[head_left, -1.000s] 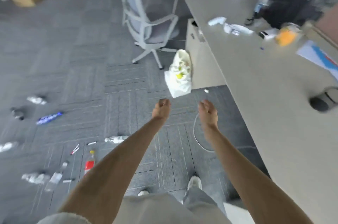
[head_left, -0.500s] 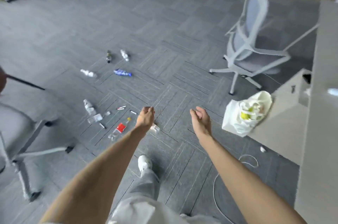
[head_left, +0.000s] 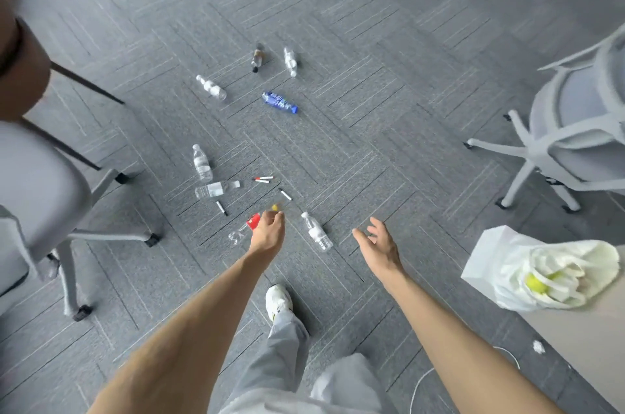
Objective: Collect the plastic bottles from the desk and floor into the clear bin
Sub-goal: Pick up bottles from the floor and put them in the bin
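Eight bottles (head_left: 279, 102), perhaps; four pens (head_left: 285, 194)

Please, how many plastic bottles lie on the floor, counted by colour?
Clear bottles: 5
Blue bottle: 1
Dark bottle: 1
Red-label bottle: 1
Total: 8

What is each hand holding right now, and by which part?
Nothing is held. The left hand and right hand are both empty; the clear bottle between them lies untouched on the carpet.
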Tool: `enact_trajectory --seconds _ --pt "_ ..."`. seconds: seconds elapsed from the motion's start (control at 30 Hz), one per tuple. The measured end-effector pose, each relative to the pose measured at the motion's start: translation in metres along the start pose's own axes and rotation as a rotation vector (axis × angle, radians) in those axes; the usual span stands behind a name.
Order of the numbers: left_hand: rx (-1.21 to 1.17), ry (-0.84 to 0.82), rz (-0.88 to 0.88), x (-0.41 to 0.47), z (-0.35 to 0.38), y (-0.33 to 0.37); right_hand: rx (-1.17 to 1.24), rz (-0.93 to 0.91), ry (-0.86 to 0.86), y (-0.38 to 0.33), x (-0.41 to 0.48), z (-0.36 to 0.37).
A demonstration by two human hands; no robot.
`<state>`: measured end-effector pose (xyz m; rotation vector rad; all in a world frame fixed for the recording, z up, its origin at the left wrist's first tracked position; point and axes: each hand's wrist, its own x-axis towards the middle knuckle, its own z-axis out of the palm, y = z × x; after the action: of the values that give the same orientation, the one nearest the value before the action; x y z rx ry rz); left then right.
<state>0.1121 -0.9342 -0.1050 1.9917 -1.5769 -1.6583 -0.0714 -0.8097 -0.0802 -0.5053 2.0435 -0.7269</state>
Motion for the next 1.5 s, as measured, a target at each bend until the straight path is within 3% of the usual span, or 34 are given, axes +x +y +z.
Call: enact_trajectory --seconds 0.27,0.43,0.8,1.0,1.23,1.37,1.5 --pt "0.081 0.036 -0.114 0.132 0.032 -0.057 -0.172 0.07 -0.139 0.049 0.155 0.087" --pt "0.066 0.054 -0.155 0.229 0.08 -0.115 -0.24 0.097 -0.224 0.121 0.271 0.149" --pt "0.034 0.076 -0.232 0.371 0.164 -0.282 -0.507 0.096 -0.16 0.27 0.449 0.283" --pt "-0.015 0.04 -0.243 0.416 0.194 -0.325 -0.677 0.062 -0.087 0.313 0.497 0.329" --pt "-0.03 0.034 -0.235 0.442 0.204 -0.338 -0.586 0.109 -0.04 0.338 0.515 0.344" --pt "0.024 0.04 -0.231 0.43 0.197 -0.33 -0.477 0.127 -0.164 0.327 0.489 0.331" --pt "0.034 0.035 -0.234 0.417 0.192 -0.308 -0.338 0.102 -0.175 0.297 0.456 0.304"
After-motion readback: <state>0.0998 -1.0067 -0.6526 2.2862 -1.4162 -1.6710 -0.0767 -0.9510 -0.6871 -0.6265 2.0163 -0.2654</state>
